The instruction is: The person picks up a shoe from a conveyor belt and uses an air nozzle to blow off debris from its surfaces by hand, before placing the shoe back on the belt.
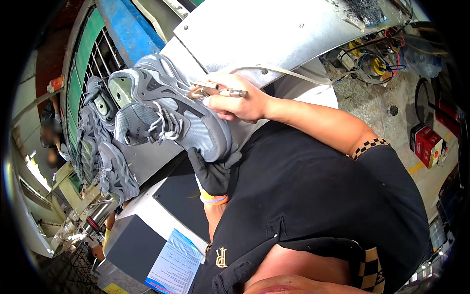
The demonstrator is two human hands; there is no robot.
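Note:
A grey sneaker (198, 128) with pale laces and a green patch inside its opening lies tilted at the edge of a white metal worktop (254, 34). My left hand (214, 171), in a dark glove with an orange cuff, grips the toe from below. Bare fingers of my right hand (240, 100) close round a small brass-coloured metal hand tool (210, 88); its exact kind I cannot make out. The tool's tip is against or just beside the sneaker's side, near the sole. A pale hose (279, 70) runs behind that hand.
Several more grey sneakers (115, 169) sit at the left beside a green-edged wire rack (101, 49). A blue-and-white printed sheet (175, 264) lies below. Tangled cables (377, 61) and a red box (427, 145) are at the right. Another person (50, 132) is at the far left.

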